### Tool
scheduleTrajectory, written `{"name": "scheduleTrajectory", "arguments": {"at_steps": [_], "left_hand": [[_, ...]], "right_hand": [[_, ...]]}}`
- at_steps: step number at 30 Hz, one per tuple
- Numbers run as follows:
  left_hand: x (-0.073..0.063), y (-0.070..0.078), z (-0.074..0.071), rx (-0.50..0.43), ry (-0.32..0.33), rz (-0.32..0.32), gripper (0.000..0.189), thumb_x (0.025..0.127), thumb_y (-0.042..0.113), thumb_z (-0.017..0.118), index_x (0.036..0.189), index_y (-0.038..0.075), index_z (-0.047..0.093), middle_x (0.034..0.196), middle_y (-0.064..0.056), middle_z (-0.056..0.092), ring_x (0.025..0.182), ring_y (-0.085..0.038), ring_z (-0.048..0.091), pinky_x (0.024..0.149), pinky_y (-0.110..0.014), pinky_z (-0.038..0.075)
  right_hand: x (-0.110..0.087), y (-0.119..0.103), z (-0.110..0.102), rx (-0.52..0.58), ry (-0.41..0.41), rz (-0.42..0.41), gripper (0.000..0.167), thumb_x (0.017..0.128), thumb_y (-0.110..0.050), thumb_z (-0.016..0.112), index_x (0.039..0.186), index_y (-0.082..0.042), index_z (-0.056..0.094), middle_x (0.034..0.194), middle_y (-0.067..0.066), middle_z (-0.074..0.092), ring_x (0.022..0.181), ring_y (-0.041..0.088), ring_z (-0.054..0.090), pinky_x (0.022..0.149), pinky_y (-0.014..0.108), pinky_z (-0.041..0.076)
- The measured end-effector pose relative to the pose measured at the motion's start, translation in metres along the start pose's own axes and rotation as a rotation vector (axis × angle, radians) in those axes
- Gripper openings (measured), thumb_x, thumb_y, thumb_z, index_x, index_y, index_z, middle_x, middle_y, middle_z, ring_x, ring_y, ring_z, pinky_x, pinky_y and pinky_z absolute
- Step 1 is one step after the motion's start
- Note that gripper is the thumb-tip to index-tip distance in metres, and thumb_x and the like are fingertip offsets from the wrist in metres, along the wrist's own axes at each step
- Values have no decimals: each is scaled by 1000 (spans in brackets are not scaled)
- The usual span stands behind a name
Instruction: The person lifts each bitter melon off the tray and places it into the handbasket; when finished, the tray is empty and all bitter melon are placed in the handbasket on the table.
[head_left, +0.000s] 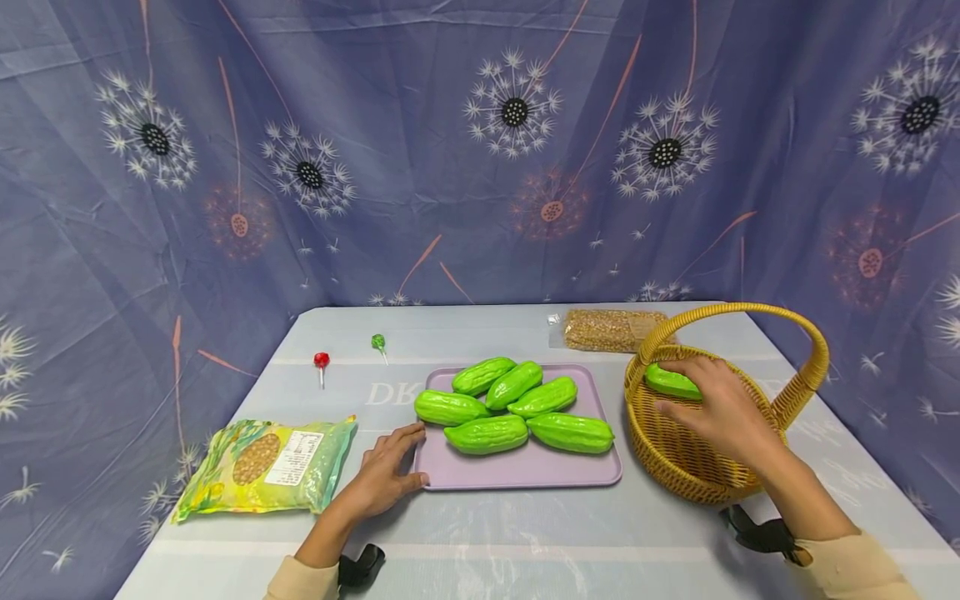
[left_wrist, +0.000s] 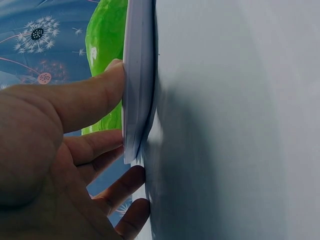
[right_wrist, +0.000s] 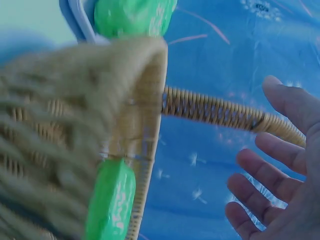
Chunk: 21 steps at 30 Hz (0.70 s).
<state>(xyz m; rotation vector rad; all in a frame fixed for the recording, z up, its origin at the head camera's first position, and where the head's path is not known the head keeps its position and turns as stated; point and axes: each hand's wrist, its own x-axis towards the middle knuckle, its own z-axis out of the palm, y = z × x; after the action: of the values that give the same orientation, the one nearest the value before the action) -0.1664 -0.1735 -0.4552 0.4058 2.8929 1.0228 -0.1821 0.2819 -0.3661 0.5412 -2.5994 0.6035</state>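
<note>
Several glossy green bitter melons [head_left: 486,435] lie on a shallow mauve tray [head_left: 517,477] mid-table. At the tray's left edge my left hand [head_left: 386,471] rests, thumb and index finger touching the rim in the left wrist view; the other fingertips are down by the table. Another green bitter melon [right_wrist: 111,200] is inside the yellow wicker basket [head_left: 667,467] on the right. Above the basket's opening hovers my right hand [head_left: 716,404], partly covering that melon in the head view. The right wrist view shows its fingers [right_wrist: 270,187] spread loosely, apart from the melon and holding nothing.
A green-yellow bag of beans [head_left: 258,467] lies at the left. Behind it are a red lollipop [head_left: 322,361] and a green lollipop [head_left: 378,342]. A clear packet of grains [head_left: 611,330] sits at the back, near the basket's tall arched handle [head_left: 802,392].
</note>
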Motion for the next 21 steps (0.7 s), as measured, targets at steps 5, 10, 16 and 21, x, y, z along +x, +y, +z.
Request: {"name": "scheduleTrajectory", "arguments": {"at_steps": [5,10,16,21], "left_hand": [[-1,0,0,1,12,22,59,78,18,74,132,5,52,143,-7,45,123,-30,42,83,-38,28],[-1,0,0,1,13,27,59,78,18,74,132,5,53,143,-8,46,122,-31,43,83,-37,28],[-1,0,-1,-1,4,12,59,78,19,74,132,6,52,144,-6,45,124,-30,41,84,-38,28],[-1,0,-1,0,3,15,60,78,20,74,132,6,52,144,-6,45,125,-31,41,85,-39,28]], "right_hand": [[-6,-12,11,7,71,-70,53,69,-18,81,116,-3,61,114,14,60,105,30,48,85,45,36],[-9,-25,24,13,82,-99,54,67,-17,83,115,-5,61,114,10,61,101,22,47,83,37,35],[-10,-36,45,15,65,-145,56,66,-21,84,116,-9,61,112,4,61,97,14,45,80,29,34],[-10,-41,62,7,46,-163,56,66,-25,84,116,-9,62,109,2,61,95,13,45,78,31,35]]}}
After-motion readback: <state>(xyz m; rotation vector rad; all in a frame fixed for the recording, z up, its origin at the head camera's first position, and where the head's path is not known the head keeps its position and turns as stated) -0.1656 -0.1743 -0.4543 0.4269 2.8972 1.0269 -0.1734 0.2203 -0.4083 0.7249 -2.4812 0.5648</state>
